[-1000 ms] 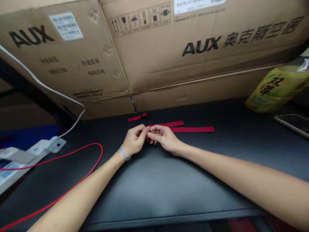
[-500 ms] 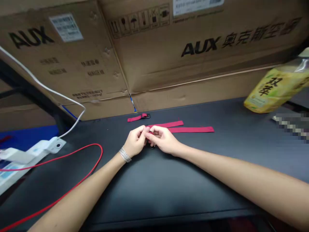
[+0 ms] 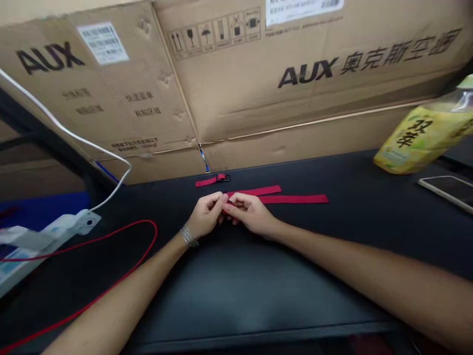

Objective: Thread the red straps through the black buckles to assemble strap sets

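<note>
My left hand [image 3: 207,214] and my right hand [image 3: 252,213] meet over the black table, thumbs and fingers pinched close together. Between the fingertips shows a bit of red webbing strap [image 3: 227,210]; most of it is hidden by the fingers. Two flat red strap lengths stretch to the right from behind my hands, an upper shorter one [image 3: 260,191] and a lower longer one [image 3: 295,199]. Just beyond my hands lies a separate short red strap [image 3: 207,182] with a black buckle [image 3: 223,177] at its right end. A silver bracelet is on my left wrist.
Large cardboard boxes [image 3: 236,108] stand along the table's back edge. On the right are a tilted yellow drink bottle [image 3: 414,135] and a phone [image 3: 449,190]. To the left, a red cable [image 3: 151,236] loops over the table near a white power strip [image 3: 33,251] with a white cord [image 3: 84,143].
My hands stay in nearly the same place, with the fingers shifted slightly on the red strap. The dark ring-like bit below the fingertips no longer shows.
</note>
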`<action>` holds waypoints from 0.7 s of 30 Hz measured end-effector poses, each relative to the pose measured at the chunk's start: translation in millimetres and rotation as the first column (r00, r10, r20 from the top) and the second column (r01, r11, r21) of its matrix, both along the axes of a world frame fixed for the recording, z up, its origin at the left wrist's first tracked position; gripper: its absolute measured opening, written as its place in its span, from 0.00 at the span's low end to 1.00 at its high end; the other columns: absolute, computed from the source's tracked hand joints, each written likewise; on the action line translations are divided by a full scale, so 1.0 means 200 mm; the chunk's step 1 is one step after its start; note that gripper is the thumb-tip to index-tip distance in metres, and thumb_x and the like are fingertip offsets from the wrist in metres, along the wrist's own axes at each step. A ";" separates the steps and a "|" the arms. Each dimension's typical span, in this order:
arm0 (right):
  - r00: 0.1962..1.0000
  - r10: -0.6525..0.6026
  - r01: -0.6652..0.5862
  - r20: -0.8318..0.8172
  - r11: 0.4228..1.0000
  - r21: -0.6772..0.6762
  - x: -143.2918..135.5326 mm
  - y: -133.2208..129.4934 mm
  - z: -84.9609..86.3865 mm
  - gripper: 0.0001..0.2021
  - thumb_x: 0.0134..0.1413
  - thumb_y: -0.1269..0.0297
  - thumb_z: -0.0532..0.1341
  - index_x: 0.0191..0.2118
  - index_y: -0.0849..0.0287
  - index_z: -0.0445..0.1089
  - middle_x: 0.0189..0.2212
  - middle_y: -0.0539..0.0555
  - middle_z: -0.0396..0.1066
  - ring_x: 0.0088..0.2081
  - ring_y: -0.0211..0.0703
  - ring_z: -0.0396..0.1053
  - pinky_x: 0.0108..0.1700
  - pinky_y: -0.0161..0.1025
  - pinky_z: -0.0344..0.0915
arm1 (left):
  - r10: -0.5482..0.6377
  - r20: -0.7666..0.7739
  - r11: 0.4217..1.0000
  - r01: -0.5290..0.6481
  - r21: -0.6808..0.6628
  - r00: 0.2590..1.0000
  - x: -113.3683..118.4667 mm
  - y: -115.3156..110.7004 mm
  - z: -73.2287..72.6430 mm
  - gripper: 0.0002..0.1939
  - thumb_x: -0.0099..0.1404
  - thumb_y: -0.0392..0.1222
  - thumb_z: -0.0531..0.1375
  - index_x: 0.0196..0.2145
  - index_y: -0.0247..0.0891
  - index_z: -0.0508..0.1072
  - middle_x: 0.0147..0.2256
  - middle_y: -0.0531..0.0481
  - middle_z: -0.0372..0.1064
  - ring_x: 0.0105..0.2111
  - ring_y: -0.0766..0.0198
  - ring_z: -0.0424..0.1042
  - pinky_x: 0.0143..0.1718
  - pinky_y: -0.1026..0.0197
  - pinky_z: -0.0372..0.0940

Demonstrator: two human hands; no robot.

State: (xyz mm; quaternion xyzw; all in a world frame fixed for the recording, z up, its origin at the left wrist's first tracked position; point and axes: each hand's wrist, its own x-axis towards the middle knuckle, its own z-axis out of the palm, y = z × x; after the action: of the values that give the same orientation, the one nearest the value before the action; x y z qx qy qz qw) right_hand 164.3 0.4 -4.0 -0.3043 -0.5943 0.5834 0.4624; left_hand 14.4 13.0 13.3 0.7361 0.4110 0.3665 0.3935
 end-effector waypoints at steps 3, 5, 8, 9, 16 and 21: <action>1.000 -0.008 0.008 0.009 1.000 -0.003 0.00 0.00 0.00 0.18 0.48 0.49 0.62 0.28 0.61 0.64 0.23 0.47 0.66 0.23 0.32 0.63 0.25 0.31 0.61 | 0.014 -0.004 1.000 -0.014 0.020 1.000 0.00 0.00 0.00 0.22 0.64 0.54 0.51 0.20 0.36 0.60 0.15 0.56 0.59 0.15 0.72 0.57 0.17 0.68 0.53; 1.000 -0.010 0.010 0.015 1.000 -0.008 0.00 0.00 -0.01 0.18 0.49 0.49 0.62 0.28 0.61 0.65 0.23 0.47 0.66 0.22 0.32 0.62 0.25 0.31 0.61 | 0.018 0.000 1.000 -0.018 0.024 1.000 0.00 0.00 0.00 0.21 0.65 0.53 0.51 0.20 0.36 0.60 0.16 0.56 0.59 0.15 0.73 0.57 0.18 0.68 0.53; 1.000 -0.023 0.023 0.020 1.000 -0.016 -0.01 0.01 -0.01 0.19 0.49 0.48 0.62 0.28 0.61 0.64 0.23 0.47 0.65 0.21 0.31 0.61 0.24 0.31 0.60 | 0.032 -0.009 0.998 -0.031 0.048 0.999 0.00 0.00 0.00 0.21 0.65 0.52 0.51 0.20 0.36 0.60 0.16 0.56 0.59 0.15 0.73 0.56 0.18 0.68 0.52; 0.999 -0.025 0.026 0.026 1.000 -0.016 -0.01 0.01 -0.02 0.19 0.49 0.47 0.61 0.29 0.61 0.64 0.23 0.47 0.65 0.21 0.31 0.61 0.24 0.31 0.60 | 0.034 -0.010 0.998 -0.034 0.056 0.999 0.00 0.00 0.00 0.21 0.65 0.52 0.51 0.20 0.36 0.60 0.16 0.56 0.59 0.16 0.73 0.56 0.18 0.69 0.52; 0.994 -0.030 0.021 0.110 0.996 0.083 -0.01 0.00 -0.02 0.19 0.53 0.47 0.58 0.28 0.61 0.64 0.21 0.47 0.63 0.22 0.33 0.60 0.24 0.32 0.58 | -0.009 -0.002 0.999 0.009 0.046 1.000 0.01 -0.01 -0.02 0.23 0.64 0.55 0.51 0.20 0.36 0.59 0.15 0.56 0.58 0.15 0.73 0.56 0.18 0.69 0.53; 0.993 -0.032 0.021 0.115 0.995 0.099 0.00 0.00 -0.01 0.20 0.53 0.47 0.58 0.27 0.61 0.64 0.21 0.48 0.65 0.23 0.34 0.61 0.25 0.33 0.58 | -0.014 0.036 0.999 0.015 -0.031 0.999 0.01 -0.01 -0.04 0.24 0.64 0.58 0.49 0.22 0.36 0.60 0.15 0.56 0.58 0.14 0.72 0.57 0.17 0.69 0.54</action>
State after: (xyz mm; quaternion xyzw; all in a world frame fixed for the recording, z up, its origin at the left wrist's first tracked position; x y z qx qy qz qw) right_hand 163.5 -0.2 -5.2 -0.3227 -0.6441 0.5286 0.4490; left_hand 16.6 11.7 5.3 0.7261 0.4042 0.3701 0.4152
